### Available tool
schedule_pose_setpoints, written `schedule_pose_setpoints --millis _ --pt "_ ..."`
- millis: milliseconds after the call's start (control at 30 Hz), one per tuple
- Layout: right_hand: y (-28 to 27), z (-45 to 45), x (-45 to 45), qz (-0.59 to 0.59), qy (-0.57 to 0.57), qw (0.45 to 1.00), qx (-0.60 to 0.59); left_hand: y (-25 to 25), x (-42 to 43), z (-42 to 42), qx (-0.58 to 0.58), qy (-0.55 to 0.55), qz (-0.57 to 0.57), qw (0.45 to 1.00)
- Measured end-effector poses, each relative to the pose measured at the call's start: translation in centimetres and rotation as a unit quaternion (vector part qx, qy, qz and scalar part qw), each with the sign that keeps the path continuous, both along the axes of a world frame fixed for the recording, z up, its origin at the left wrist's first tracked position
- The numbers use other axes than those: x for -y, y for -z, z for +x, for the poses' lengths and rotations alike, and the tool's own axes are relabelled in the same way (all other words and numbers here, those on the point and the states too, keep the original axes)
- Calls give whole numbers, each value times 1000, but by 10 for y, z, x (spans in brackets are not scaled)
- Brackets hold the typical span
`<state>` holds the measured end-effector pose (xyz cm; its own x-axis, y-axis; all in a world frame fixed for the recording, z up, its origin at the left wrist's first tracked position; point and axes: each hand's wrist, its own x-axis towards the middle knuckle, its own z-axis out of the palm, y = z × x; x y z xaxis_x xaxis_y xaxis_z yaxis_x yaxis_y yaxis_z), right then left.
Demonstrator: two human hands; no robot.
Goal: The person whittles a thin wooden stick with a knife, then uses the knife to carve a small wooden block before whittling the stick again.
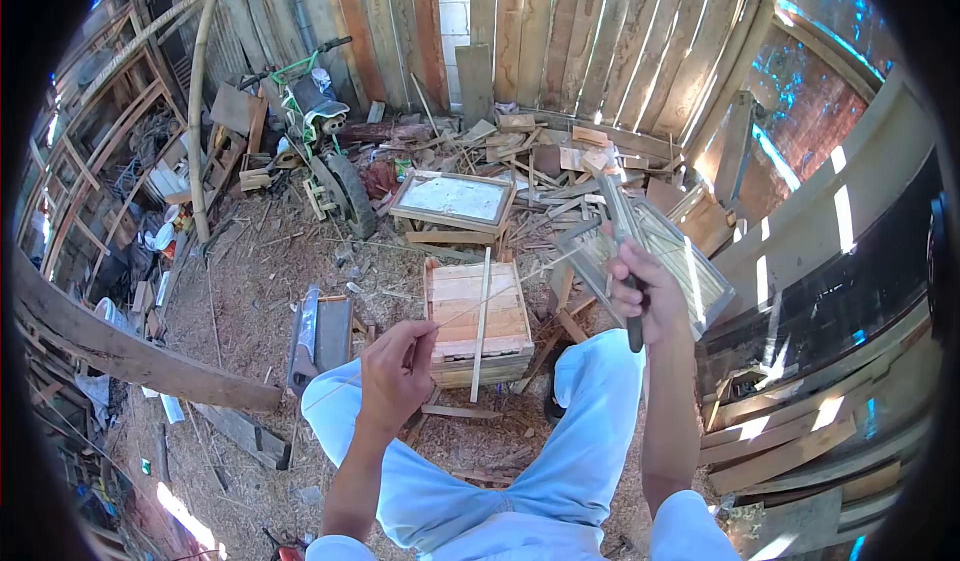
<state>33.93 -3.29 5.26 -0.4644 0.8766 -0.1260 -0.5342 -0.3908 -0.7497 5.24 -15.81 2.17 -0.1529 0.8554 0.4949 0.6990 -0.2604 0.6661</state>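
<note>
My left hand (397, 369) is closed in a pinch on a thin wooden strip (486, 304), which runs slantwise from above my knee up to the right. My right hand (650, 289) grips the dark handle of a large knife (622, 211). Its broad blade points up and away from me, slightly blurred. Between my knees stands a wooden box (475, 336) of pale boards. A narrow straight stick (482, 321) lies across its top. Beside my left knee a handsaw (304, 336) leans against a dark framed panel (333, 333).
A framed white panel (452, 197) sits beyond the box. Wood scraps (540, 166) are heaped along the plank wall (560, 41). A green bike (320, 131) stands at the back left. To the right leans a slatted frame (690, 266). Shavings cover the ground (240, 291).
</note>
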Motion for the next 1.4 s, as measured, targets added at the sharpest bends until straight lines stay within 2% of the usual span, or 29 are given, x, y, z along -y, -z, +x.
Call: schedule_pose_setpoints --millis 33,100,167,267,300,400,500,567,667,767,800,967,1067,1167,1300,1400 --pt "-1 1 -1 12 31 999 13 2 0 -1 29 -10 -31 999" --pt "1 -10 13 27 29 998 56 5 -9 11 63 -4 -4 998" --pt "4 -36 32 23 -117 986 121 6 -15 24 97 1 19 995" --pt "19 -62 41 43 -156 980 115 -8 -18 39 125 16 -28 992" --pt "20 -61 41 43 -155 980 114 -9 -20 38 124 17 -27 992" --pt "19 -50 33 19 -56 997 44 -10 -23 31 166 -3 -42 985" --pt "19 -41 29 50 -3 999 11 -3 -29 23 194 -25 -20 980" --pt "14 -44 36 70 -25 996 41 4 -31 24 192 -7 -36 981" --pt "15 -66 43 107 -141 974 142 -3 -26 42 171 39 -75 982" --pt "14 -75 47 93 -202 962 159 -2 -23 46 190 67 -93 975" --pt "18 -73 46 68 -200 970 118 0 -23 43 189 69 -94 975" --pt "11 -62 38 58 -174 975 122 6 -21 40 215 80 -90 969" --pt "12 -50 28 37 -100 990 88 5 -14 32 228 85 -124 962" --pt "5 -54 36 46 -106 988 107 3 -11 32 230 80 -138 960" --pt "10 -74 52 69 -192 965 167 -4 -12 38 246 83 -131 957" --pt "11 -64 43 43 -154 979 129 -3 -10 34 244 77 -129 958"
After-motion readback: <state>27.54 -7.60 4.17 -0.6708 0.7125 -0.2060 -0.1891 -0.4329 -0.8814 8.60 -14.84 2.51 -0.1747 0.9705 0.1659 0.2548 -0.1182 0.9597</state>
